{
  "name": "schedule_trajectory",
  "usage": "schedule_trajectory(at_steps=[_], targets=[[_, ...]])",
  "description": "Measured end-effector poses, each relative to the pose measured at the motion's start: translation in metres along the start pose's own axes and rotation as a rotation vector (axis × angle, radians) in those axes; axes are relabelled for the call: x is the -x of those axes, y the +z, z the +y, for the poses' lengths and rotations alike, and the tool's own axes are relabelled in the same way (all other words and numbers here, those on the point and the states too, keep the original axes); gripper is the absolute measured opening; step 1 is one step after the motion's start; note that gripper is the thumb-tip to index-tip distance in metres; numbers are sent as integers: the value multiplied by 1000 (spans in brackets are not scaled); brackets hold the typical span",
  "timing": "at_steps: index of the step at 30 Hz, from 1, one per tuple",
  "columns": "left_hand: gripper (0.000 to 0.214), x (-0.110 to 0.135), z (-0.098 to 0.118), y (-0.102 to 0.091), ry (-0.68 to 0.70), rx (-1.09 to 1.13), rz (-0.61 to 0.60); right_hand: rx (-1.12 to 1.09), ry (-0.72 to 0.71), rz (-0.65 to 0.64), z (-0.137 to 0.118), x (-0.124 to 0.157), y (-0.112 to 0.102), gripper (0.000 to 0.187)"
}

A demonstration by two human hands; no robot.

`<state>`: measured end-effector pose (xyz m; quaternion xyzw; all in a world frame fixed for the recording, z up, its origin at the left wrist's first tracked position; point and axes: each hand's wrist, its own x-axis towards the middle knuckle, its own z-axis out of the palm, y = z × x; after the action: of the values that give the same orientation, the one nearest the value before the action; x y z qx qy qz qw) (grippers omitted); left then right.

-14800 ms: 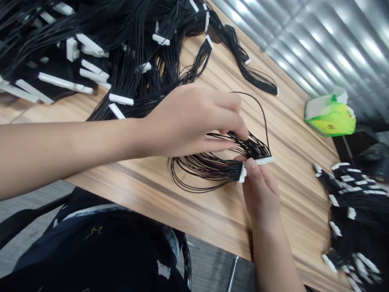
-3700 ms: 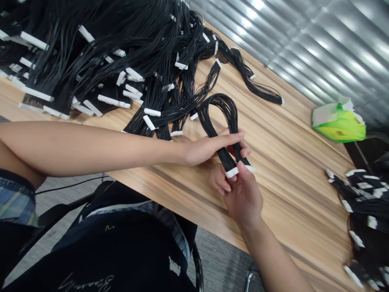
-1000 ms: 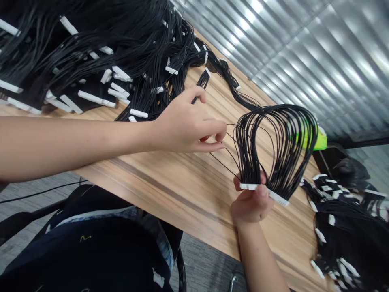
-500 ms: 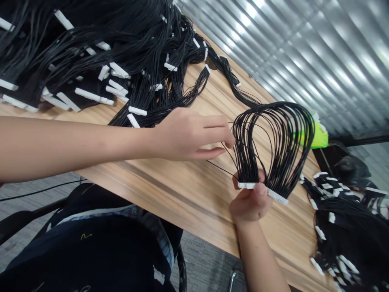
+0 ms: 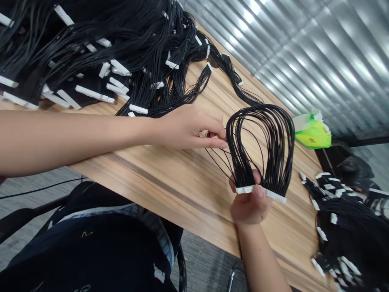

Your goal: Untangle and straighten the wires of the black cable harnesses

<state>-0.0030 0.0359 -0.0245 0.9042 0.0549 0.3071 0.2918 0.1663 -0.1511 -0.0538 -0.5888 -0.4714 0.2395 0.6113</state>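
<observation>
The light around you is bright and comes across the scene in long white streaks of glare along the ribbed metal wall (image 5: 319,52), with a softer sheen on the wooden tabletop (image 5: 179,190). Shadows on the wood stay faint, while your dark clothing (image 5: 85,259) and the heap of black wires (image 5: 91,40) sink almost to black with little detail. The wire loop (image 5: 261,142) looks fairly sharp, though its finest strands are hard to separate.
</observation>
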Motion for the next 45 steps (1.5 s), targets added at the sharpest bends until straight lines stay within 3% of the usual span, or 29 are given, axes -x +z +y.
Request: schedule_trajectory(at_steps=[3, 6, 11, 15, 18, 22, 24, 27, 31, 34, 38, 45], targets=[[31, -1, -4, 0, 74, 274, -25, -203, 34, -24, -9, -2, 5, 35], [42, -1, -7, -1, 96, 335, -27, -309, 72, -141, -15, -4, 8, 36], [25, 0, -11, 3, 223, 82, 33, -356, 29, -271, -18, -3, 9, 34], [33, 2, -14, 10, 237, -169, 34, -309, 9, -319, -17, 0, 9, 34], [37, 4, -12, 13, 227, -213, 70, -296, 5, -318, -18, 2, 10, 37], [27, 5, -5, 12, 277, -167, 131, -286, 13, -326, -20, 1, 10, 39], [24, 6, 0, 11, 237, -127, 131, -287, 14, -312, -19, 1, 9, 37], [22, 6, 5, 10, 74, -19, 132, -270, 22, -266, -13, 6, 3, 36], [14, 3, 5, 13, -71, 210, 176, -241, 150, -256, 0, 17, -7, 38], [13, 1, 5, 15, -125, 311, 217, -287, 230, -279, 7, 23, -13, 36], [13, 0, 7, 13, -139, 390, 164, -312, 253, -324, 13, 28, -15, 37], [13, 2, 10, 11, -167, 405, 96, -281, 116, -294, -2, 14, -2, 29]])
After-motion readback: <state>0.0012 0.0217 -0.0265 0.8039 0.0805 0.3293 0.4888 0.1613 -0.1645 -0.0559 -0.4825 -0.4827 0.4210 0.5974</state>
